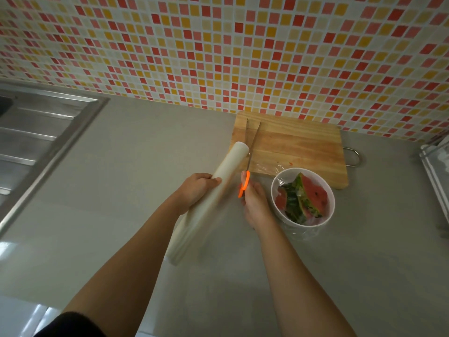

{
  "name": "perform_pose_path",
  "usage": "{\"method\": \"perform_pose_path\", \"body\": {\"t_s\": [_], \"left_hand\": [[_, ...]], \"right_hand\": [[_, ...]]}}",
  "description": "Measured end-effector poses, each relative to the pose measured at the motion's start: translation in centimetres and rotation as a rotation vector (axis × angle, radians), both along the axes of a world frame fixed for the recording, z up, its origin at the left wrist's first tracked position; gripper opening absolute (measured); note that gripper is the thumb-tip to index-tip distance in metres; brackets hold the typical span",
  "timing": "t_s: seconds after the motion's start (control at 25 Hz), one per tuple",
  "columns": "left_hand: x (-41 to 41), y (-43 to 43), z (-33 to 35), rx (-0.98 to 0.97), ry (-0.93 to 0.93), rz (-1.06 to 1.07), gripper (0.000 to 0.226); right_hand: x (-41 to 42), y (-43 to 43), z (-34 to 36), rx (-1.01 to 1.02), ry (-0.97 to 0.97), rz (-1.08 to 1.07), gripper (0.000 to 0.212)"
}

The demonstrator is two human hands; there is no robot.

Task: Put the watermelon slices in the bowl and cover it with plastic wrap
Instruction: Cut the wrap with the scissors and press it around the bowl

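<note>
So the left hand [194, 190] is wrapped around a long white roll of plastic wrap [206, 203], gripping it about a third of the way down from its far end. The roll is tilted, far end pointing toward 1 o'clock and just overlapping the near left corner of the pale wooden cutting board [291, 152]. The right hand [255, 205] is closed on a pair of orange-handled scissors [247, 166], and the blades are spread apart in a narrow V reaching out over the board toward 12 o'clock.

The round white bowl [302, 199] sits on the grey countertop [133, 154] just at 3 o'clock of the right hand, touching or overlapping the board's near edge. Inside are the watermelon slices [306, 198], red flesh with striped green rind, leaning against each other. A clear sheet of film [274, 169] looks draped over the bowl and trails onto the board; it's shiny and hard to trace exactly.

Stainless steel sink [36, 132] is over at 9 o'clock, and the red, orange and yellow mosaic tile wall [218, 49] runs along the back.
</note>
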State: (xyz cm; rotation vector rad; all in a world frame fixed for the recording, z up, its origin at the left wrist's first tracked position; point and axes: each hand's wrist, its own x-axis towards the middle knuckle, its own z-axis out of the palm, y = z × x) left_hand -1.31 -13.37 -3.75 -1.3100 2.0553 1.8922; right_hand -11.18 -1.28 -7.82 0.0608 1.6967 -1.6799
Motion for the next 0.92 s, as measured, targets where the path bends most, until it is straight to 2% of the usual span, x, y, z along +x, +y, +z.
{"method": "perform_pose_path", "body": {"t_s": [0.12, 0.28, 0.4, 0.48, 0.56, 0.64, 0.76, 0.92], "left_hand": [[0.9, -0.7, 0.1, 0.005, -0.017, -0.003, 0.043], [2.8, -1.3, 0.5, 0.021, 0.001, 0.015, 0.035], [4.6, -0.9, 0.4, 0.084, 0.078, 0.114, 0.025], [5.9, -0.2, -0.1, 0.117, 0.105, 0.193, 0.025], [7.1, 0.4, -0.8, 0.098, 0.118, 0.224, 0.027], [7.9, 0.7, -1.5, -0.024, 0.097, 0.227, 0.027], [8.5, 0.6, -2.0, -0.389, -0.021, 0.125, 0.035], [8.0, 0.8, -1.9, -0.499, -0.085, 0.061, 0.036]], "right_hand": [[-0.3, -1.1, 0.1, -0.011, 0.013, -0.014, 0.027], [-0.8, -1.9, 0.8, -0.015, 0.092, -0.016, 0.035], [0.7, -1.4, 1.0, 0.102, 0.204, 0.017, 0.033], [3.1, 0.1, 0.7, 0.201, 0.310, 0.102, 0.023], [5.7, 2.1, 0.4, 0.275, 0.383, 0.236, 0.022], [7.8, 3.4, 0.3, 0.380, 0.511, 0.366, 0.024], [9.3, 3.5, 0.7, 0.608, 0.772, 0.466, 0.029], [10.3, 2.1, 1.2, 0.723, 0.837, 0.499, 0.029]]}}
